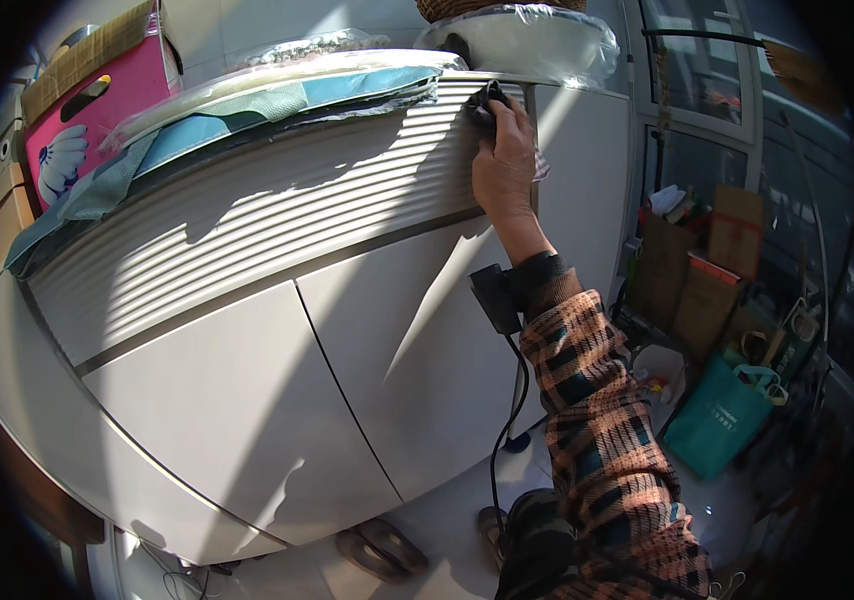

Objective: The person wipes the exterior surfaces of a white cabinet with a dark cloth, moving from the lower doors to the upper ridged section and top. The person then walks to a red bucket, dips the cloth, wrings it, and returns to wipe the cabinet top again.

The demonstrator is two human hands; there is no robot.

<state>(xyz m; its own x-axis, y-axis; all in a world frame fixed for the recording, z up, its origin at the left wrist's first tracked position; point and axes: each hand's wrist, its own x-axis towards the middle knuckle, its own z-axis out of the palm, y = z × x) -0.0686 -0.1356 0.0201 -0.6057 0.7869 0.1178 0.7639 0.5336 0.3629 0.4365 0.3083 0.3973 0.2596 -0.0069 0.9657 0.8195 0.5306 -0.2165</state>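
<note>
My right hand [505,161] grips a bunched dark cloth [485,103] against the upper right end of the ribbed front panel [262,225] of a pale cabinet. A bit of striped cloth shows beside the hand, at its right. Around my wrist is a dark cuff with a black device [494,298] and a hanging cable. Smooth cabinet doors [412,330] lie below the ribbed panel, crossed by sunlight and shadow. My left hand is out of view.
On the cabinet top are a pink box [89,120], folded blue cloths [209,135] and a plastic-wrapped white basin [520,41]. Brown slippers [382,551] lie on the floor below. At right stand cardboard boxes [734,232], a teal bag [719,420] and a bin [659,371].
</note>
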